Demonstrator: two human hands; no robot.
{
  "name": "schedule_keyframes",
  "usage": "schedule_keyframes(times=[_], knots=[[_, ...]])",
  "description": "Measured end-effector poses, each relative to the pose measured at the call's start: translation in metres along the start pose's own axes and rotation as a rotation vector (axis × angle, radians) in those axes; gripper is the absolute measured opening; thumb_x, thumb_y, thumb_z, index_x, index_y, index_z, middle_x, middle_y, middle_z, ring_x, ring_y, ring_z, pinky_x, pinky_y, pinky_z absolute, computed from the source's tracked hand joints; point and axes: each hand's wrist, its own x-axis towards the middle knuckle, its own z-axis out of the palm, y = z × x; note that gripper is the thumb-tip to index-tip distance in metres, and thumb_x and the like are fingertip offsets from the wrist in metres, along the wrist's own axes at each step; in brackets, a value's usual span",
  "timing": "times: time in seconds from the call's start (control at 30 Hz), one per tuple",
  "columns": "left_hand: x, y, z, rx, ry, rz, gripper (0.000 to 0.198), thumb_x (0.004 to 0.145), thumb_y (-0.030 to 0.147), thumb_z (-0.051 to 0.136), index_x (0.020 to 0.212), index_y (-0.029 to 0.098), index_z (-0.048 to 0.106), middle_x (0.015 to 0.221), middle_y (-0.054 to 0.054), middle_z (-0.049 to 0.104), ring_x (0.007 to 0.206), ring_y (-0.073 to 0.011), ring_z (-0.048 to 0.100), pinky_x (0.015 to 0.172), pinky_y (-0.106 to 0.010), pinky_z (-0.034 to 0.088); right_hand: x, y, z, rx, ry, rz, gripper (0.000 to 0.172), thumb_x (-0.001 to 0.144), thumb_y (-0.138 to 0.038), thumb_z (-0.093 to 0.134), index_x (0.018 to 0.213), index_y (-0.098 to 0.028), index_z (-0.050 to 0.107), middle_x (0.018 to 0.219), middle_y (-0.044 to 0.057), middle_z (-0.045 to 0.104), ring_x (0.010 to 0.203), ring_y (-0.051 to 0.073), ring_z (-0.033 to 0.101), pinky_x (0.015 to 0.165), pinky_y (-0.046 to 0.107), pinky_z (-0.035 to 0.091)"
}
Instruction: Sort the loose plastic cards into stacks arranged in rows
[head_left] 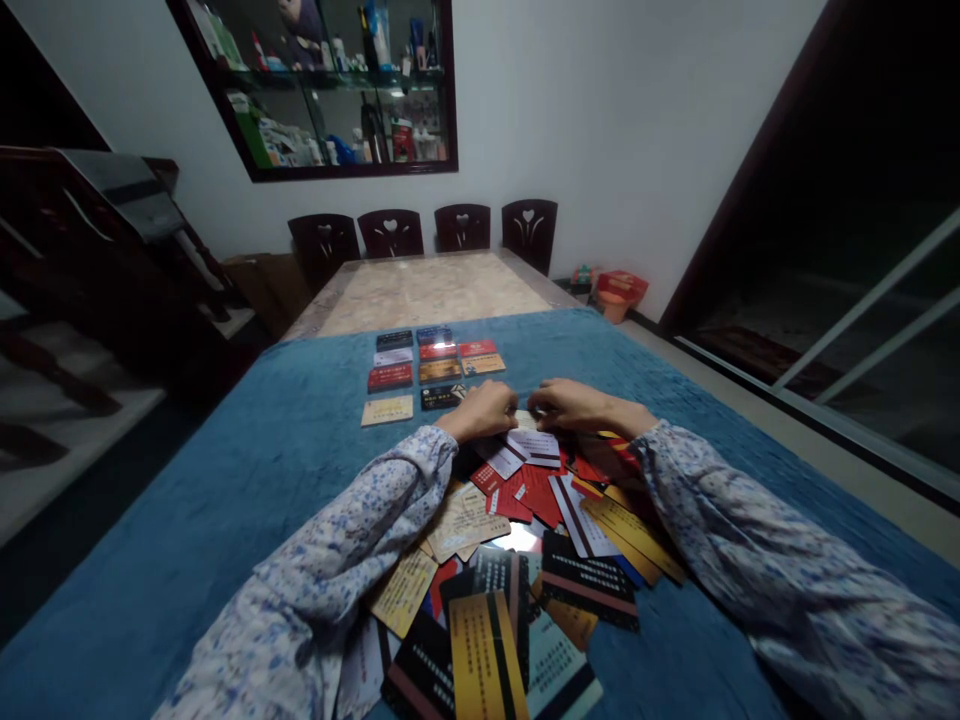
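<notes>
My left hand (487, 408) and my right hand (574, 404) meet at the far edge of a loose heap of plastic cards. Between their curled fingertips lies a pale cream card (528, 421), its edges partly covered by the fingers. Just below are a white striped card (534, 447) and red cards (538, 494). Nearer to me overlap a gold card (487, 655), a black card (589, 577) and a cream card (466, 522). Beyond my left hand, cards lie in rows, among them a black VIP card (442, 397) and a separate cream card (387, 411).
A blue cloth (300, 450) covers the near part of the table, and the bare marble-like top (427, 285) shows beyond. Several dark chairs (391, 233) stand at the far end. A red bag (622, 288) is on the floor at the right.
</notes>
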Motion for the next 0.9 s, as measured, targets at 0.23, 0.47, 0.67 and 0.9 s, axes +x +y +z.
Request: schedule_keyframes(times=[0.23,0.47,0.67,0.9], knots=[[0.006,-0.005,0.005,-0.054,0.019,-0.055,0.034,0.085,0.025,0.068,0.118,0.022,0.075,0.115,-0.01,0.075,0.114,-0.0306,0.066,0.093,-0.037,0.053,0.012,0.009,0.008,-0.011,0.079,0.045,0.031,0.087,-0.029,0.073,0.117,-0.02,0.074,0.108,0.011,0.069,0.1,0.024,0.063,0.079,0.028,0.045],[0.011,-0.012,0.007,-0.183,0.002,-0.112,0.033,0.087,0.023,0.065,0.118,0.019,0.071,0.112,-0.009,0.075,0.108,-0.0261,0.068,0.094,-0.036,0.052,0.01,0.011,0.011,-0.003,0.085,0.04,0.03,0.092,-0.032,0.067,0.118,-0.019,0.073,0.109,0.013,0.069,0.103,0.025,0.064,0.083,0.031,0.046],[0.019,-0.018,0.01,-0.172,0.032,-0.161,0.026,0.087,0.025,0.064,0.111,0.022,0.071,0.113,-0.007,0.075,0.111,-0.0279,0.066,0.1,-0.043,0.049,0.009,0.01,0.012,0.048,0.124,-0.011,0.045,0.084,-0.032,0.075,0.127,-0.019,0.069,0.116,0.014,0.068,0.107,0.028,0.063,0.088,0.035,0.048],[0.007,-0.01,0.006,0.01,0.058,-0.054,0.025,0.09,0.019,0.057,0.11,0.019,0.073,0.122,-0.016,0.066,0.123,-0.0351,0.055,0.103,-0.053,0.044,0.006,0.01,0.008,0.06,0.065,-0.08,0.038,0.083,-0.034,0.074,0.117,-0.017,0.075,0.116,0.016,0.069,0.107,0.03,0.063,0.091,0.037,0.048]])
